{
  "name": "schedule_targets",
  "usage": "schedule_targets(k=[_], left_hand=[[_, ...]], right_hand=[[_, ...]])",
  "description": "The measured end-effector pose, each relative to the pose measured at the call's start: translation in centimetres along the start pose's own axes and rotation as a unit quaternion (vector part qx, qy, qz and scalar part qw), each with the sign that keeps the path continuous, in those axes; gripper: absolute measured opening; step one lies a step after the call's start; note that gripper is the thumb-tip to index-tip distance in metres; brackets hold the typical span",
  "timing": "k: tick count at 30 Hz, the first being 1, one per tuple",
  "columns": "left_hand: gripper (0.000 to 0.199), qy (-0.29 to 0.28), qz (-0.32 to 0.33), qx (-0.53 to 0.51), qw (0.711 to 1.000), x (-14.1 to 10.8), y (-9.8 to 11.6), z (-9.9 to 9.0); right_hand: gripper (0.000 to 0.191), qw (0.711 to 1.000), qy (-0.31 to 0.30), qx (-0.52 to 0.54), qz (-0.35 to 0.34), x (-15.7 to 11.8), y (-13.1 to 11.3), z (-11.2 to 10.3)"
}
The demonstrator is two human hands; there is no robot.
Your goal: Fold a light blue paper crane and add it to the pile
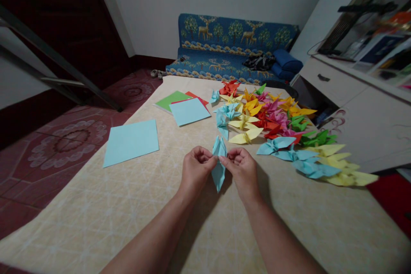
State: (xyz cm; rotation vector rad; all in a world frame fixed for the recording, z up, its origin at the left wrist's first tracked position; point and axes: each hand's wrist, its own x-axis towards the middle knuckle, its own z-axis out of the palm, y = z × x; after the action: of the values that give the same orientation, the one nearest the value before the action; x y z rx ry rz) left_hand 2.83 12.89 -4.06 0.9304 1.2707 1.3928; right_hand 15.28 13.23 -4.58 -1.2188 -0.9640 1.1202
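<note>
Between my two hands is a light-blue folded paper [218, 175], a narrow diamond shape with its long axis pointing away from me. My left hand [198, 165] pinches its left edge near the middle, thumb on top. On the opposite edge, my right hand [240, 167] pinches with thumb and curled fingers. The upper end of the paper shows split, layered points; the lower end tapers to one tip. Just beyond my hands lie a yellow paper crane [246, 136] and several light-blue paper cranes [224, 115].
Flat light-blue sheets lie to the left, one alone [131, 142] and one [190, 111] over green [173, 100] and red sheets. Many coloured cranes [279, 115] cover the table's right side. Behind the cloth-covered table [96, 205] stands a blue patterned sofa [231, 51]; a white cabinet [369, 111] stands right.
</note>
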Motion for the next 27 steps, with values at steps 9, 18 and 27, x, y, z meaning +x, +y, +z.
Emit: schedule_targets(k=[9,18,27], left_hand=[[0.027,-0.153,0.025,0.016,0.988,-0.4,0.3,-0.3],[0.038,-0.173,0.0,-0.004,0.985,0.0,0.1,-0.4],[0.019,0.036,0.177,0.136,0.974,0.3,1.0,-1.4]], right_hand=[[0.022,0.994,-0.1,-0.046,-0.023,0.2,-0.2,-0.6],[0.029,0.995,-0.063,0.057,0.054,0.2,0.0,-0.9],[0.021,0.985,0.034,-0.097,-0.141,0.1,-0.5,-1.2]])
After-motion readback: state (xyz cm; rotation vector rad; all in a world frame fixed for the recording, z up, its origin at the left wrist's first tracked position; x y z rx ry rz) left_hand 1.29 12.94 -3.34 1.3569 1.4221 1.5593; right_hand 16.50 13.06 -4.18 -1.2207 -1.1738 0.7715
